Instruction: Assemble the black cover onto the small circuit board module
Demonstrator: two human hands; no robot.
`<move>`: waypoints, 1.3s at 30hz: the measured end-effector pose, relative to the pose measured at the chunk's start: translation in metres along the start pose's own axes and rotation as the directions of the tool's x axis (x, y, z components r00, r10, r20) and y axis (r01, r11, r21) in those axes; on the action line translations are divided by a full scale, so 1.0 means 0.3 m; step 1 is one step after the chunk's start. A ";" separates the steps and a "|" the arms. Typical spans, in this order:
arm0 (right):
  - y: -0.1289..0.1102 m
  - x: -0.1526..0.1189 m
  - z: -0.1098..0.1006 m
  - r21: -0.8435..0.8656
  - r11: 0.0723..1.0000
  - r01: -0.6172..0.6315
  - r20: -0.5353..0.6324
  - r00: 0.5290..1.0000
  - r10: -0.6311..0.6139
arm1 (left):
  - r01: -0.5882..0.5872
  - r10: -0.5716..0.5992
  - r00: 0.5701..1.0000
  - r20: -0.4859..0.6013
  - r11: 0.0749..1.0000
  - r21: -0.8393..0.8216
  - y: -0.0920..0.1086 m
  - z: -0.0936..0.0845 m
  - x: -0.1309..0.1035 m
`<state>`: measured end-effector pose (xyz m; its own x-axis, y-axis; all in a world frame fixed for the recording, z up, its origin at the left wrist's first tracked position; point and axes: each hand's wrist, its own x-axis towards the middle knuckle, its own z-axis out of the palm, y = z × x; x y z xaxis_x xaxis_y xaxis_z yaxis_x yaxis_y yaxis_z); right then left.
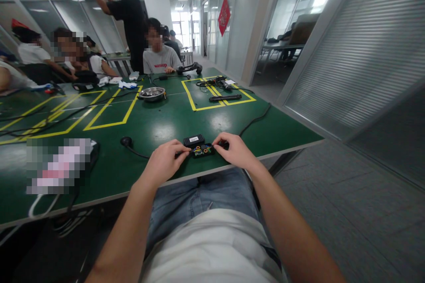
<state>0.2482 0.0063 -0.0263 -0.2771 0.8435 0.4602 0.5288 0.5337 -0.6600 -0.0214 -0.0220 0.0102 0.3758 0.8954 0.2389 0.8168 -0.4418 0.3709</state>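
An opened black power adapter [203,152] lies near the front edge of the green table, its circuit board and round copper-coloured coils showing. Just behind it is its black cover [194,140] with a white label. My left hand [168,159] is closed in a pinch at the adapter's left end, on the black cable [141,155] that leads to a plug [126,141]. At the opposite end, my right hand [235,149] pinches the other black cable [255,119], which runs off to the back right. The fingers partly hide both cable ends.
A metal bowl [152,93] stands farther back on the green table [159,119]. Yellow tape frames [194,109] mark the surface, with a black bar [226,97] and tangled cables in one. A blurred pinkish item [63,163] lies at left. Several people sit or stand beyond.
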 end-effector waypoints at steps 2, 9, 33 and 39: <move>0.005 0.002 0.003 -0.060 0.998 -0.005 -0.017 1.000 0.004 | -0.002 0.001 1.000 0.015 0.998 0.056 0.011 -0.007 0.000; 0.017 0.004 0.011 -0.076 0.997 -0.015 -0.005 1.000 0.015 | -0.005 0.021 0.993 -0.113 0.990 0.138 0.032 0.009 0.055; 0.016 0.004 0.015 0.097 0.995 -0.029 -0.004 1.000 0.030 | -0.276 0.266 0.956 -0.128 0.959 -0.071 0.027 0.067 0.021; 0.014 0.006 0.012 0.093 0.995 -0.021 0.004 1.000 0.021 | -0.274 0.271 0.958 -0.088 0.962 -0.015 0.029 0.060 0.025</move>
<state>0.2471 0.0102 -0.0304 -0.2690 0.8547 0.4439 0.4573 0.5190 -0.7222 -0.0036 -0.0181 -0.0008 0.5431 0.7334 0.4089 0.6762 -0.6707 0.3048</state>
